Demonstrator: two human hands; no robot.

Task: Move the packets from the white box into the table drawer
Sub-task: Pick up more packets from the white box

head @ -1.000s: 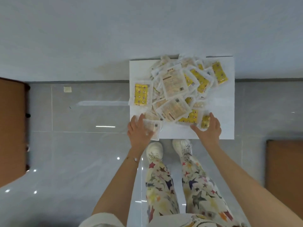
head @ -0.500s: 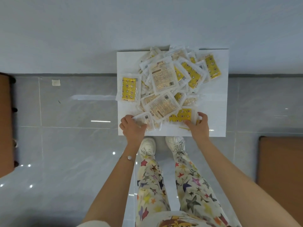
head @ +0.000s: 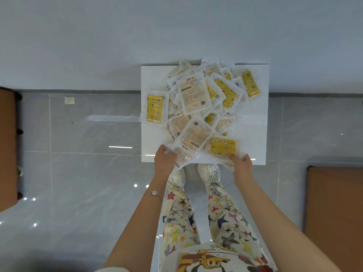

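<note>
A white box (head: pixel 253 122) stands on the floor against the wall, heaped with several clear packets (head: pixel 196 99), some yellow with star prints, some showing printed backs. At the box's near edge my left hand (head: pixel 164 160) grips a clear packet (head: pixel 184 154) that shows its printed back. My right hand (head: pixel 241 166) grips the near edge of a yellow packet (head: pixel 223 147). Both packets are lifted slightly off the heap's front. The table drawer is not visible.
Brown wooden furniture stands at the left edge (head: pixel 6 146) and at the lower right (head: pixel 334 213). Glossy grey floor tiles (head: pixel 88 183) surround the box. My shoes (head: pixel 208 171) sit just in front of the box.
Both hands have closed on packets at the heap's front and drawn them toward me; the yellow packet is now raised in my right hand. The view has shifted a little.
</note>
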